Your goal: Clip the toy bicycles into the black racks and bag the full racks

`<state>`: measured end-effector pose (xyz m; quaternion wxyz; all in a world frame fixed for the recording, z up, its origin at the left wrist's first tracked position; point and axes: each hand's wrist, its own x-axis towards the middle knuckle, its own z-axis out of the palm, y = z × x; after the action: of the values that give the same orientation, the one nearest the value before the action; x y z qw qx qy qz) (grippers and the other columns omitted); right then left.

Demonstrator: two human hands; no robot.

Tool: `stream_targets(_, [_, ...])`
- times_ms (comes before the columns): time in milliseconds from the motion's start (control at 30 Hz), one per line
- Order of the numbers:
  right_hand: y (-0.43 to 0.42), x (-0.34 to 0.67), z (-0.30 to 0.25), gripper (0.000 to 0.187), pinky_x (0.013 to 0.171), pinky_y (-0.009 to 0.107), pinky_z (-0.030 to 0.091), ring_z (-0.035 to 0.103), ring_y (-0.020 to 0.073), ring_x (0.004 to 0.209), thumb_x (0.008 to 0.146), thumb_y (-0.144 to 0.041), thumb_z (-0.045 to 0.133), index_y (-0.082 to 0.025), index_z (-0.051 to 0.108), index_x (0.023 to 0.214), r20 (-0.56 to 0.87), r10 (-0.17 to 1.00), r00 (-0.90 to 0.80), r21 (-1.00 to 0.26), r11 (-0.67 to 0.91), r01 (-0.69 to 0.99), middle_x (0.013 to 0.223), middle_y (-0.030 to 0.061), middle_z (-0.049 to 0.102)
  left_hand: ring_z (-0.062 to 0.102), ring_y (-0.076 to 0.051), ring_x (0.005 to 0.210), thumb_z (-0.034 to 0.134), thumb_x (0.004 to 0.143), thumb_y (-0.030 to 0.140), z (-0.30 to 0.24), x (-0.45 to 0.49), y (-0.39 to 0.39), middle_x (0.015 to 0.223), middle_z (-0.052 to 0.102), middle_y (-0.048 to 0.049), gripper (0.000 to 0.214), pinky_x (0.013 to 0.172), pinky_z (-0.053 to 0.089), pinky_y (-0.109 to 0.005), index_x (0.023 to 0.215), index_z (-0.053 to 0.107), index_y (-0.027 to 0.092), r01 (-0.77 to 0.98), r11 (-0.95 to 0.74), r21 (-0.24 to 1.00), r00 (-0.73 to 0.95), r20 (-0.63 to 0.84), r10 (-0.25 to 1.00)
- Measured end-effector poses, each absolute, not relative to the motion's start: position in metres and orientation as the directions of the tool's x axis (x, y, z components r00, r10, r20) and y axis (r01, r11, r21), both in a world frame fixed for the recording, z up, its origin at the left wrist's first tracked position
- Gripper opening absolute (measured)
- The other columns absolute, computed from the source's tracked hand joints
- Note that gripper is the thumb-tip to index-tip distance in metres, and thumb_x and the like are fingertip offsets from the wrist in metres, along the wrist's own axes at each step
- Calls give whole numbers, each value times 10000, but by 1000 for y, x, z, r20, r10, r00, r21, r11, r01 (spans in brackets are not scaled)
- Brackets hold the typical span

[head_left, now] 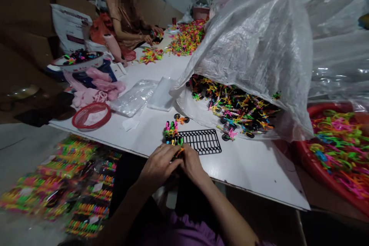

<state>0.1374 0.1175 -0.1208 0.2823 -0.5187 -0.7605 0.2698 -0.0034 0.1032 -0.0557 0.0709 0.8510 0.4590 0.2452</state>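
At the near edge of the white table, my left hand (160,163) and my right hand (192,163) come together, fingers closed around a small orange toy bicycle (181,151), mostly covered by them. Just beyond lies a black plastic grid rack (206,141). Several colourful toy bikes (171,128) stand side by side on its left end. Behind the rack, one loose orange toy bicycle (181,119) with black wheels rests on the table.
A large clear plastic bag (253,34) spills toy bicycles (236,107). A red tub (305,153) of coloured parts stands right, a red basket (75,120) left. Packed bundles (86,215) lie on the floor. Another person (123,27) works at the far side near piled parts (188,38).
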Motion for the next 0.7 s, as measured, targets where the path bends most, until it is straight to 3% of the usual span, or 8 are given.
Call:
stream_targets(233, [121,133,-114,158,612,258,385,540,167,704,842,-202,405,-153,508,952,31,918,-395,-508,354,785,869,67,584,553,-171,808,403,901,149,-65,-2,106,834,626,-49,189,776,456,-321,956,583,147,730,-625,279,492,420,762])
stream_targets(300, [122,135,-116,163,620,259,392,547,168,725,849,-229,423,-150,520,954,54,912,-406,-533,371,761,890,71,588,553,-173,811,401,897,141,-66,-4,107,848,624,-49,185,766,456,-314,948,578,145,715,-642,276,505,432,747])
stream_targets(433, [145,167,-107,150,631,211,411,568,125,728,856,-226,454,-171,566,940,28,833,-553,-728,396,560,843,16,620,557,-177,798,402,890,138,-66,-7,106,828,620,-44,185,744,454,-312,948,577,152,723,-643,252,496,458,738])
stream_targets(500, [176,196,-94,182,674,201,424,580,116,762,854,-181,448,-175,581,979,16,845,-534,-721,380,580,865,10,634,561,-177,783,404,887,141,-66,-8,106,803,617,-39,187,733,453,-312,953,578,155,731,-640,236,493,467,734])
stream_targets(567, [216,227,-78,215,758,230,425,570,146,871,834,-153,467,-153,586,1014,68,928,-367,-540,343,768,975,58,618,569,-176,779,408,885,143,-67,-7,106,793,623,-34,185,742,452,-314,940,584,158,735,-644,211,492,489,721])
stream_targets(633, [256,252,-65,282,751,247,428,559,165,896,826,-86,414,-150,576,1047,95,977,-190,-271,209,939,1036,97,578,579,-172,778,412,883,137,-68,-5,107,799,637,-30,186,763,452,-317,928,591,161,745,-643,178,488,513,707])
stream_targets(700, [289,268,-60,290,738,258,431,527,200,975,828,-84,400,-153,578,1046,78,988,-130,-32,133,991,1101,126,532,590,-166,773,421,881,136,-67,-4,106,805,649,-26,184,765,456,-311,921,598,164,751,-639,166,492,505,709])
